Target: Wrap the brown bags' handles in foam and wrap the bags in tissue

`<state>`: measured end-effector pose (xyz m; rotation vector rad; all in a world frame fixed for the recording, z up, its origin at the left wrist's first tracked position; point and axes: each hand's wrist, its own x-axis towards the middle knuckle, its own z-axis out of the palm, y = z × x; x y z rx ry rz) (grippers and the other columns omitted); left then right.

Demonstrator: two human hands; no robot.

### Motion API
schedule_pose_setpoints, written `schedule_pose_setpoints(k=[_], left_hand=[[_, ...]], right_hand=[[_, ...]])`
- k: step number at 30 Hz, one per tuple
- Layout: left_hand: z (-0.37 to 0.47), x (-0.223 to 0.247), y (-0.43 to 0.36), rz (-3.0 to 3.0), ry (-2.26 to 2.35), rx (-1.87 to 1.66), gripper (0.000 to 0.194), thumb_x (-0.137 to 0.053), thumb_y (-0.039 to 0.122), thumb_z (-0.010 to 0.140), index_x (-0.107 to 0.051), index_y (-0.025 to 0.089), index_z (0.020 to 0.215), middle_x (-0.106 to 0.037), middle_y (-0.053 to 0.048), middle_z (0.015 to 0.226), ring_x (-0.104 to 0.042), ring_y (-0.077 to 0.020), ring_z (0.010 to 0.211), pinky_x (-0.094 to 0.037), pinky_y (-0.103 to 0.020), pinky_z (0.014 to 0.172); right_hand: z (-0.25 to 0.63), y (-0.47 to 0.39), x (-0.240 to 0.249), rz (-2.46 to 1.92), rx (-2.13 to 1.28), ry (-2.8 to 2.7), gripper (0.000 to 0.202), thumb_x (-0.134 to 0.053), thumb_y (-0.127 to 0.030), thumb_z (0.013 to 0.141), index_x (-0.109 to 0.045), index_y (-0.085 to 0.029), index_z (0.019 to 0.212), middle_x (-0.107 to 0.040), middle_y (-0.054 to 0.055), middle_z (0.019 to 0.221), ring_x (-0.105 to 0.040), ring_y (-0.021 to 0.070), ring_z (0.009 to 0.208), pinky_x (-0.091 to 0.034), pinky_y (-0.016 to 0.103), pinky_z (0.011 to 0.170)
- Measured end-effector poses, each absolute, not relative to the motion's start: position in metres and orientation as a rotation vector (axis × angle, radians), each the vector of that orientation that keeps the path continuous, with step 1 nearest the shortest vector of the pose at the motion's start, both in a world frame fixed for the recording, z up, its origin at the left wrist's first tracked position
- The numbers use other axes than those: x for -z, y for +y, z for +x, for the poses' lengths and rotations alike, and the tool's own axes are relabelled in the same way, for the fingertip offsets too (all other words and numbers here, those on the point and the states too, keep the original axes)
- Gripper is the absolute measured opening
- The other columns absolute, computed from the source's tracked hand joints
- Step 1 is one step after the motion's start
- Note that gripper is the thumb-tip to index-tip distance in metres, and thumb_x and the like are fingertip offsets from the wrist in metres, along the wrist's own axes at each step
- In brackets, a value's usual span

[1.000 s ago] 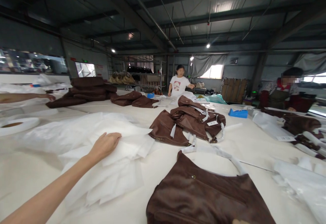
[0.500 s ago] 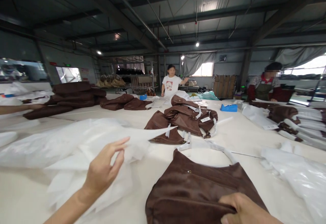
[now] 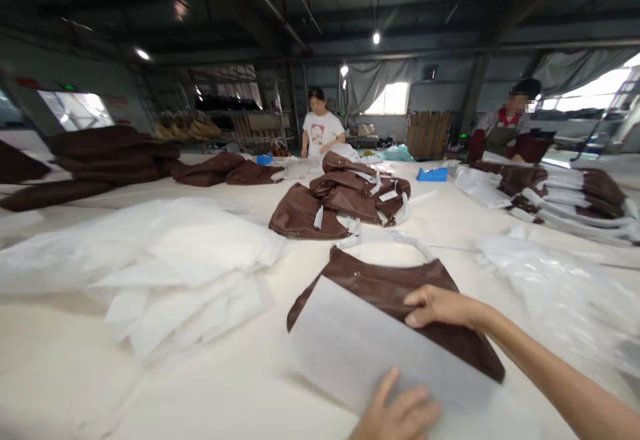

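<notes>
White sheet (image 3: 345,343) now covers the lower front of the brown bag (image 3: 375,285), absent half a second ago; reads as sheet and bag being worked together. Bag's at 5 o'clock in view, handle toward 12, long axis roughly 9-to-3, tipped toward 4. Left hand (image 3: 400,415): fingers spread on sheet. Right hand (image 3: 445,307): thumb-finger gap narrow at bag front, can't tell if pinching.

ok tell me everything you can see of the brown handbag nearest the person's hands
The brown handbag looks soft and leather-like and lies on the pale table. A small, metallic-looking fitting sits near its upper edge, and its white-wrapped handle arches away from the person. A white sheet hides much of its near part. The right hand is on its upward face.
</notes>
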<state>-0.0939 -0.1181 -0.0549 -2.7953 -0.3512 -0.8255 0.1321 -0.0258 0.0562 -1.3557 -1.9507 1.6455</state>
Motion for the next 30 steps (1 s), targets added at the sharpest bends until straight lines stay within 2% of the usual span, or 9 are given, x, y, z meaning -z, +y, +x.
schedule_pose_setpoints(k=[3,5,9,12,14,18,21,26,30], left_hand=[[-0.08,0.052,-0.129,-2.933,-0.555,0.745,0.016,-0.054,0.027,0.093,-0.065,0.018,0.087,-0.057,-0.005,0.141,-0.041,-0.0263,0.138,-0.007,-0.057,0.123],[-0.077,0.042,-0.132,-3.025,-0.651,0.662,0.015,-0.053,0.026,0.093,-0.064,0.016,0.092,-0.052,-0.007,0.146,-0.035,-0.0276,0.142,0.001,-0.059,0.122],[-0.078,0.027,-0.124,-3.102,-0.645,0.676,0.018,-0.049,0.03,0.096,-0.063,0.018,0.097,-0.053,-0.007,0.144,-0.043,-0.0261,0.135,-0.022,-0.057,0.118],[-0.081,0.024,-0.107,-2.956,-0.752,0.8,0.024,-0.045,0.013,0.093,-0.062,0.015,0.111,-0.054,-0.013,0.143,-0.055,-0.0248,0.118,-0.046,-0.044,0.096],[-0.082,0.019,-0.096,-2.832,-0.802,0.85,0.036,-0.047,0.009,0.092,-0.057,0.014,0.126,-0.052,-0.017,0.144,-0.057,-0.0255,0.113,-0.048,-0.041,0.09],[-0.087,-0.001,-0.08,-2.709,-0.862,0.839,0.051,-0.061,0.022,0.091,-0.048,0.022,0.14,-0.053,-0.014,0.144,-0.047,-0.0323,0.13,-0.028,-0.056,0.109],[-0.092,-0.02,-0.069,-2.669,-0.95,0.821,0.048,-0.067,0.021,0.088,-0.053,0.02,0.134,-0.065,-0.012,0.123,-0.055,-0.0307,0.119,-0.029,-0.051,0.104],[-0.103,-0.042,-0.052,-2.581,-0.963,0.76,0.008,-0.07,0.023,0.086,-0.066,0.02,0.091,-0.065,-0.006,0.086,-0.058,-0.0261,0.085,-0.035,-0.041,0.079],[-0.113,-0.046,-0.045,-2.579,-0.938,0.864,0.013,-0.064,0.023,0.091,-0.058,0.02,0.08,-0.068,-0.007,0.095,-0.059,-0.0249,0.086,-0.035,-0.04,0.079]], right_hand=[[0.134,-0.026,-0.065,-1.357,-1.642,-2.009,0.036,-0.071,-0.047,0.069,-0.049,-0.018,0.066,-0.041,-0.006,0.064,-0.035,0.0109,0.062,-0.029,0.024,0.06],[0.135,-0.025,-0.068,-1.381,-1.623,-2.036,0.037,-0.069,-0.048,0.072,-0.048,-0.018,0.066,-0.039,-0.006,0.064,-0.033,0.0107,0.062,-0.028,0.024,0.059],[0.137,-0.027,-0.066,-1.398,-1.584,-2.082,0.034,-0.066,-0.047,0.077,-0.05,-0.018,0.07,-0.038,-0.006,0.065,-0.034,0.0107,0.063,-0.027,0.024,0.059],[0.138,-0.028,-0.063,-1.338,-1.526,-2.147,0.03,-0.063,-0.045,0.08,-0.053,-0.017,0.074,-0.042,-0.006,0.068,-0.038,0.0111,0.065,-0.03,0.025,0.061],[0.138,-0.028,-0.063,-1.309,-1.495,-2.171,0.029,-0.062,-0.043,0.081,-0.053,-0.017,0.074,-0.042,-0.006,0.068,-0.038,0.0109,0.065,-0.031,0.025,0.061],[0.139,-0.027,-0.065,-1.314,-1.492,-2.156,0.025,-0.062,-0.039,0.08,-0.055,-0.017,0.073,-0.042,-0.006,0.067,-0.038,0.0104,0.065,-0.031,0.024,0.062],[0.139,-0.026,-0.069,-1.323,-1.516,-2.143,0.024,-0.065,-0.04,0.078,-0.06,-0.016,0.077,-0.046,-0.006,0.069,-0.042,0.0106,0.067,-0.034,0.024,0.065],[0.139,-0.028,-0.073,-1.379,-1.502,-2.134,0.027,-0.069,-0.042,0.077,-0.065,-0.016,0.084,-0.054,-0.005,0.074,-0.049,0.012,0.071,-0.037,0.023,0.067],[0.142,-0.029,-0.073,-1.398,-1.482,-2.167,0.03,-0.07,-0.045,0.078,-0.066,-0.017,0.087,-0.055,-0.005,0.073,-0.05,0.0121,0.069,-0.037,0.023,0.064]])
